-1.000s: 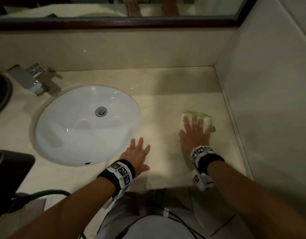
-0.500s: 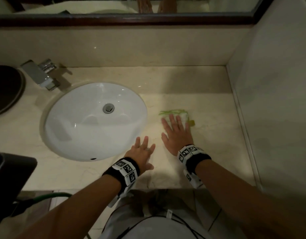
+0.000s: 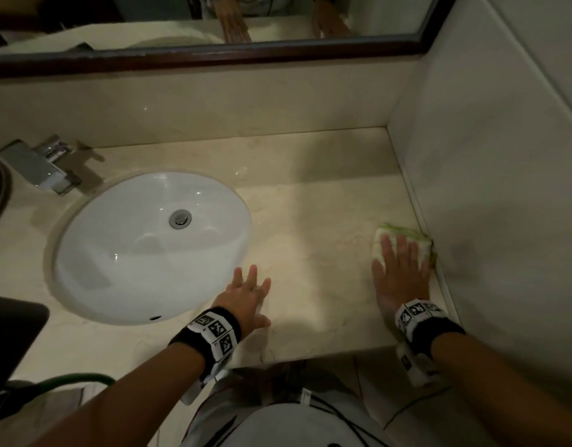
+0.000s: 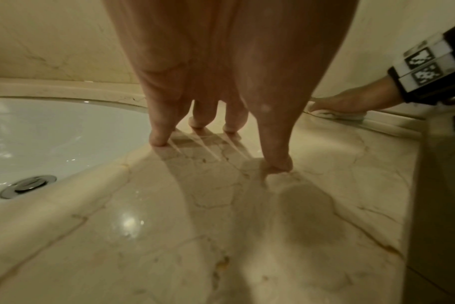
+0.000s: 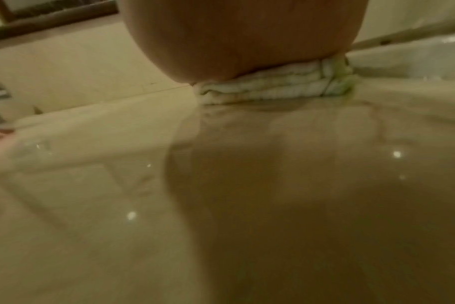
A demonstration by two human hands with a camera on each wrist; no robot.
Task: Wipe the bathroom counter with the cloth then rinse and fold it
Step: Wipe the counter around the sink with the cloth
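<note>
A folded white cloth (image 3: pixel 384 241) with a green edge lies on the beige marble counter (image 3: pixel 310 221), tight against the right wall. My right hand (image 3: pixel 402 256) presses flat on it with straight fingers. In the right wrist view the cloth (image 5: pixel 273 88) shows as stacked folds under the palm. My left hand (image 3: pixel 251 285) rests flat on the counter beside the sink rim, fingers spread and holding nothing. The left wrist view shows its fingertips (image 4: pixel 159 139) touching the stone, and the right hand on the cloth (image 4: pixel 335 114) in the distance.
A white oval sink (image 3: pixel 149 246) with a metal drain (image 3: pixel 180 218) is set into the counter at left. A chrome tap (image 3: pixel 41 166) stands behind it. A wall (image 3: pixel 487 204) bounds the counter on the right, a framed mirror (image 3: pixel 213 50) runs along the back.
My right hand has slid the cloth from the middle of the counter rightwards to the side wall. My left hand has stayed by the sink rim.
</note>
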